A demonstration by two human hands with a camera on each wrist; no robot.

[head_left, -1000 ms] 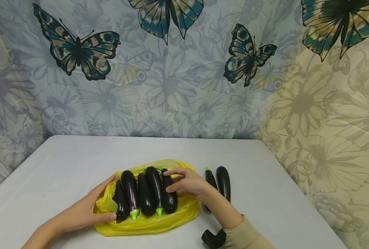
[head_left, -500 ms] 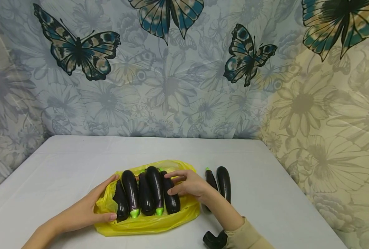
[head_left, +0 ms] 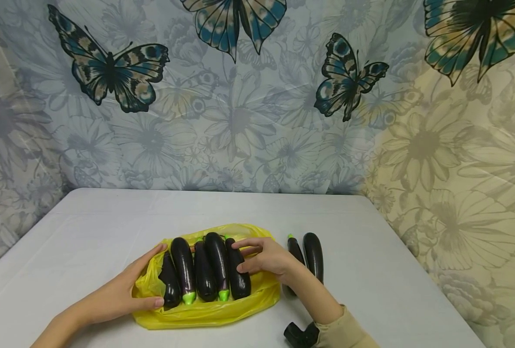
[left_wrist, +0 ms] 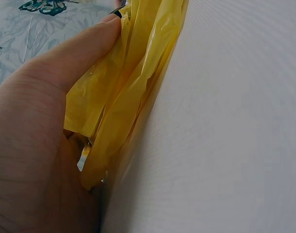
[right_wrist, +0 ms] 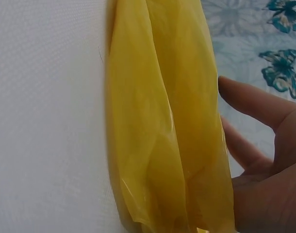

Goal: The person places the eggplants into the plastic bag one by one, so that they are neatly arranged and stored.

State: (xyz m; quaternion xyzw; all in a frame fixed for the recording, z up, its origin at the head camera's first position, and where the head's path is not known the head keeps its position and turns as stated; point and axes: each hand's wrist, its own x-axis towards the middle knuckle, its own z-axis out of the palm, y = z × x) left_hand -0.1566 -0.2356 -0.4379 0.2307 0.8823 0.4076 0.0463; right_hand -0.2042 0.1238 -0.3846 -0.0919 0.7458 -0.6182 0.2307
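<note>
A row of several dark eggplants lies side by side in a yellow plastic bag with its side turned open. My left hand holds the bag's left end, thumb against the foot of the leftmost eggplant. Its other fingers reach behind the bag, mostly hidden. In the left wrist view the thumb lies along crumpled yellow plastic. My right hand touches the rightmost eggplant, thumb and fingers spread apart over its right side. The right wrist view shows this hand's fingers beyond the bag wall.
Two more dark eggplants lie right of the bag, partly behind the right forearm. A black curved piece lies near the right sleeve, partly covered. The white table ends at a butterfly-patterned cloth backdrop.
The rightmost eggplant has tilted and shifted slightly right under my right hand, which also moved a little right. My left hand keeps its place on the bag.
</note>
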